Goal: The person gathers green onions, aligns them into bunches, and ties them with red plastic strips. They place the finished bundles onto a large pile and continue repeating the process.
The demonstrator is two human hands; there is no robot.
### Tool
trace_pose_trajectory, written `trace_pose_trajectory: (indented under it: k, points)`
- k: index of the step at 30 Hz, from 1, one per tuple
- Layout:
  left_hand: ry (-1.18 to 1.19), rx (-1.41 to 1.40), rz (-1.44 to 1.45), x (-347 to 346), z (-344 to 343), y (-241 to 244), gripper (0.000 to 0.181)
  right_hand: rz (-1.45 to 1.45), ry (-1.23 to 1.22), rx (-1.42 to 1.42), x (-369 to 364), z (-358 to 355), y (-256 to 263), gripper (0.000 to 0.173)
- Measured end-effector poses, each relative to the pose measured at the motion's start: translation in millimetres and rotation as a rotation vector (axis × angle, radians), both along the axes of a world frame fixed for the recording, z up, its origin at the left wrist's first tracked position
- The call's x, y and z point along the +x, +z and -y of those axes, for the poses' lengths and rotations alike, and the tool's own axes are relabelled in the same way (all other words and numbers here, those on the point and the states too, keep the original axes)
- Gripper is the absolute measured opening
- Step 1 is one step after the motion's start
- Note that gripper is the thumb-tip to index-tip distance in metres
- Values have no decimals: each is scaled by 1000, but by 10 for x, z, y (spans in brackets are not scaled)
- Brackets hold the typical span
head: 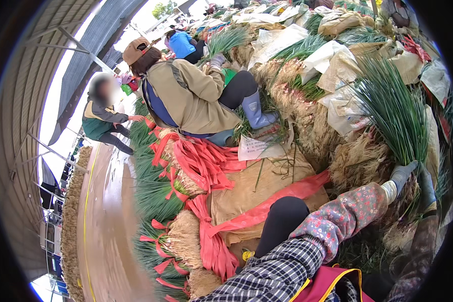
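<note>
A tall bunch of green onions (396, 109) stands tilted at the right, its long leaves fanning upward. My left hand (403, 176), in a grey glove, closes around the lower stems. On the far side of the same stems is my right hand (426, 187), also gloved, close to the dim rim of the view. Both hands hold the bunch low, just above its roots. Beside my left hand lies a heap of onions with pale, shaggy roots (358, 162). Some of the grip is hidden by the leaves and my own glove.
Red plastic strips (221, 241) lie over brown sacking (249, 192) near my knee. Tied onion bundles (162, 204) line the left edge, beside a wet floor (113, 226). A co-worker (188, 90) sits ahead, another person (104, 109) bends at left. White sacks (279, 41) cover the pile.
</note>
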State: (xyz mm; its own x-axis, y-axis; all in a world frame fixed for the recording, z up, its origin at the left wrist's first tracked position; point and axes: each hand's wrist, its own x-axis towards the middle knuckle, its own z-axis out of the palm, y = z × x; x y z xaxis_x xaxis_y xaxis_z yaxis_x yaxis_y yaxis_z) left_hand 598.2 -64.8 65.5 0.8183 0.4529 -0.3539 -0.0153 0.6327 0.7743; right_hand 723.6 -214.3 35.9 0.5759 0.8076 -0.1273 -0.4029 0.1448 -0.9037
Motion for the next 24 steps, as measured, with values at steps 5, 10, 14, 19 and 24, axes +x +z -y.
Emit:
trace_pose_trajectory:
  k: [5,10,14,19,24]
  points:
    - [-210,-203,21,134,89,271,33,429,-179,-20,-76,182,757,40]
    - [-121,42,-16,153,24,-303,46,1064,-234,-987,532,91,362,40]
    - [-270,175,-96,407,356,48,39,993,-278,-1021,1361,1003,37,39]
    - [-198,-59,-30,257,-49,-133,32,1294,-305,-667,697,333,80,38]
    - [-197,-89,-30,418,-151,-80,35,1471,-513,-834,-536,-354,1236,60]
